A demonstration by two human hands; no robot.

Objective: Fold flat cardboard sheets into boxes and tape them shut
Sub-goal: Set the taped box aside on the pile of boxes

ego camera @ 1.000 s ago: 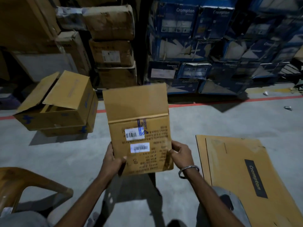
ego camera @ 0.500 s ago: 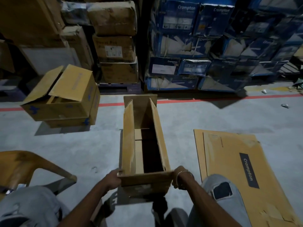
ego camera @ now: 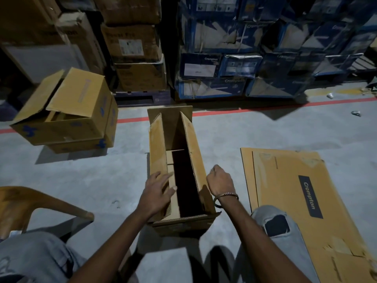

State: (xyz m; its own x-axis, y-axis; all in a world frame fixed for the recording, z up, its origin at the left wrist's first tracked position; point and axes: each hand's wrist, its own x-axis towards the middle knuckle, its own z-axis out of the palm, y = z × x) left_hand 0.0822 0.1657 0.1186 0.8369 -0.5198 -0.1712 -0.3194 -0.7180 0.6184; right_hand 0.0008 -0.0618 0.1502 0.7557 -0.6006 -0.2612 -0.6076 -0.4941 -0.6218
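Resting on the floor [ego camera: 81, 184], an open cardboard box [ego camera: 195, 160]; left hand [ego camera: 157, 193] pressing spread fingers on its left flap, right hand [ego camera: 220, 180] hovering curled, holding nothing.

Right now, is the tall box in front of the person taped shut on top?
No, the box stands open on the floor, its long flaps up and its dark inside showing between the two hands.

1. A warehouse or stockroom: beyond both hands stand stacks of worn blue printed cartons [ego camera: 234, 66] and plain brown cardboard cartons [ego camera: 132, 45].
2. A bare grey concrete floor [ego camera: 81, 176] carries a painted red line [ego camera: 265, 108] ahead of the hands.
3. Flattened tan cardboard sheets [ego camera: 295, 190] lie right of the right hand.
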